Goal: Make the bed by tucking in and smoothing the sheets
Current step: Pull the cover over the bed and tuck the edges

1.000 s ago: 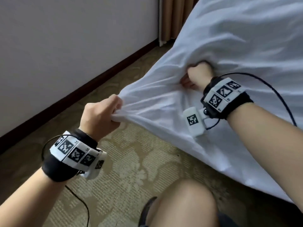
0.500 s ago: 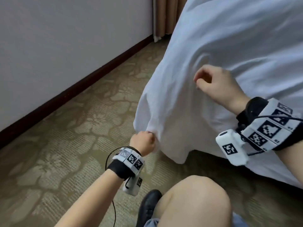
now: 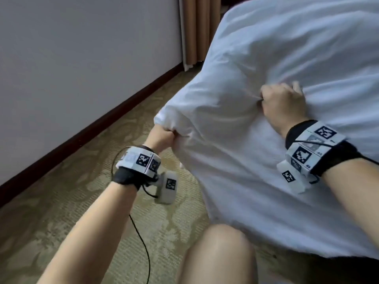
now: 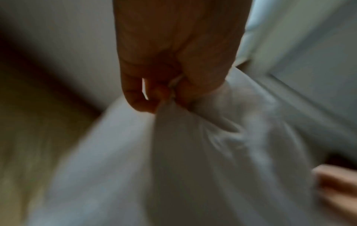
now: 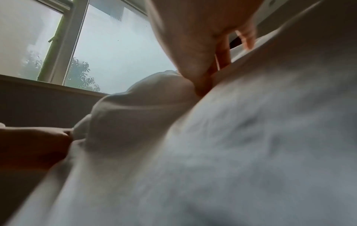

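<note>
A white sheet (image 3: 276, 58) covers the bed and hangs over its near corner toward the floor. My left hand (image 3: 162, 136) grips a bunched corner of the sheet (image 4: 203, 137) in a fist, held up off the carpet at the bed's left edge. In the left wrist view the left hand (image 4: 170, 85) has cloth squeezed between curled fingers. My right hand (image 3: 281, 103) lies on the bed's top edge, with fingers curled into a fold of the sheet. In the right wrist view the right hand (image 5: 204, 64) digs into the sheet (image 5: 251, 137).
Patterned beige carpet (image 3: 61, 201) fills the floor on the left, bounded by a grey wall (image 3: 71, 58) with a dark baseboard (image 3: 82, 138). Brown curtains (image 3: 196, 31) hang at the far corner. My bare knee (image 3: 219, 255) is at the bottom centre. A window (image 5: 86, 45) shows beyond the bed.
My left hand rose from low by the floor, lifting the sheet corner up to mattress height. My right hand, open above the sheet half a second ago, now grips a fold of it.
</note>
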A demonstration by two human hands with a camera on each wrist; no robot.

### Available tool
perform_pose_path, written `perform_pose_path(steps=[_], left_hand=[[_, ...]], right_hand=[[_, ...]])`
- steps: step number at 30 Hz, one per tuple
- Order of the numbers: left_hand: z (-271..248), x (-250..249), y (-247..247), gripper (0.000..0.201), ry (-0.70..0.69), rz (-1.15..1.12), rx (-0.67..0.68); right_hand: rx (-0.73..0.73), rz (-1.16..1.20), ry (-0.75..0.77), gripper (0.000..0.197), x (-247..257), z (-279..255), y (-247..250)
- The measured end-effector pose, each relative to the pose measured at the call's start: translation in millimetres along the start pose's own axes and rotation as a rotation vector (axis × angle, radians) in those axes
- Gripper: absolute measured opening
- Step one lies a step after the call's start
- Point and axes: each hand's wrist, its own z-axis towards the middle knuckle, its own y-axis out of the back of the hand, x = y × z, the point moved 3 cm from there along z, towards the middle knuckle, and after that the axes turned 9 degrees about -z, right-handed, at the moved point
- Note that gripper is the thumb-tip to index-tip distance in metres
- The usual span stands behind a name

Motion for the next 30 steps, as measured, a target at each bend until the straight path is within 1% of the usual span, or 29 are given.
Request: perform_pose_path(steps=[1,2,3,4,5,6,7,8,9,10,11,12,13,14,15,16,17,18,19,20,21,22,23,24,25,27,29,30], left_hand=[[10.2,-4.5,22.8,0.022,-0.094,0.237,-0.083],[18.5,-9.8,42.5,0.025,-0.156,0.36,-0.154],[28.4,-9.7,56.2,0.027,-0.182,0.404,-0.214],[37.3,-5.0,59.2,0.027,-0.156,0.413,-0.251],[42.9,2.3,51.2,0.026,-0.101,0.452,-0.247],[47.2,17.1,33.4,0.025,0.001,0.497,-0.212],[48.9,33.9,12.0,0.025,0.092,0.513,-0.17],[47.4,46.1,-12.1,0.024,0.161,0.506,-0.122],[45.9,53.7,-34.6,0.025,0.192,0.491,-0.075],[44.5,58.9,-49.3,0.03,0.207,0.479,-0.012],[42.6,57.0,-59.5,0.039,0.233,0.492,0.1],[44.8,53.1,-61.4,0.05,0.268,0.549,0.222],[47.6,48.9,-56.1,0.059,0.287,0.635,0.322],[50.5,40.2,-44.7,0.062,0.316,0.756,0.362],[57.0,29.2,-29.2,0.06,0.314,0.863,0.324],[64.1,14.0,-11.1,0.053,0.281,0.948,0.211],[69.9,-1.1,5.1,0.042,0.22,0.938,0.078],[76.2,-18.1,15.2,0.033,0.13,0.84,-0.046],[81.7,-36.6,17.9,0.031,0.028,0.7,-0.126],[88.4,-52.7,11.1,0.037,-0.045,0.564,-0.117],[92.1,-69.7,-1.9,0.048,-0.061,0.493,-0.032],[93.7,-77.1,-18.5,0.06,-0.011,0.466,0.083],[92.4,-81.1,-37.4,0.064,0.014,0.488,0.185],[87.7,-82.6,-53.0,0.059,0.028,0.539,0.24],[84.7,-81.9,-63.5,0.049,-0.008,0.523,0.227],[76.1,-90.9,-59.6,0.038,-0.149,0.494,0.178],[71.9,-97.0,-29.8,0.034,-0.231,0.398,0.192],[72.5,-96.9,-6.3,0.034,-0.241,0.31,0.165]], right_hand=[[-0.079,0.019,0.002,0.008,-3.7,4.9,5.7],[-0.127,0.052,-0.011,0.006,-6.8,9.1,12.0],[-0.159,0.088,-0.026,0.005,-9.6,11.7,16.7],[-0.188,0.103,-0.028,0.004,-10.2,13.8,21.0],[-0.203,0.102,-0.011,0.005,-9.1,14.9,21.7],[-0.153,0.082,0.011,0.007,-6.5,14.3,17.4],[-0.054,0.051,0.02,0.012,-3.6,10.8,9.0],[0.088,0.029,0.003,0.019,-2.3,6.7,-0.9],[0.201,0.009,-0.024,0.024,-4.1,2.6,-9.3],[0.27,-0.003,-0.041,0.025,-7.2,0.0,-14.0],[0.306,0.013,-0.05,0.024,-11.5,1.4,-14.6],[0.323,0.086,-0.074,0.022,-16.2,4.8,-11.9],[0.314,0.207,-0.123,0.022,-21.8,9.4,-7.6],[0.274,0.331,-0.177,0.023,-26.7,17.0,-1.4],[0.196,0.428,-0.22,0.024,-30.8,24.4,4.8],[0.105,0.48,-0.237,0.027,-31.9,31.4,12.0],[0.043,0.482,-0.223,0.031,-29.4,37.5,17.7],[0.027,0.461,-0.187,0.038,-23.6,43.5,21.1],[0.064,0.43,-0.148,0.048,-15.9,50.0,21.2],[0.136,0.389,-0.112,0.058,-7.7,55.8,17.8],[0.21,0.343,-0.09,0.067,0.1,60.5,12.7],[0.266,0.303,-0.091,0.075,6.3,64.1,7.1],[0.303,0.284,-0.118,0.081,9.8,66.5,1.9],[0.331,0.287,-0.15,0.084,12.8,68.1,-2.4],[0.35,0.299,-0.174,0.085,14.2,68.3,-5.6],[0.377,0.33,-0.186,0.083,14.2,71.9,-8.4],[0.367,0.418,-0.166,0.08,11.7,75.4,-3.1],[0.336,0.475,-0.148,0.079,11.6,78.9,1.8]])
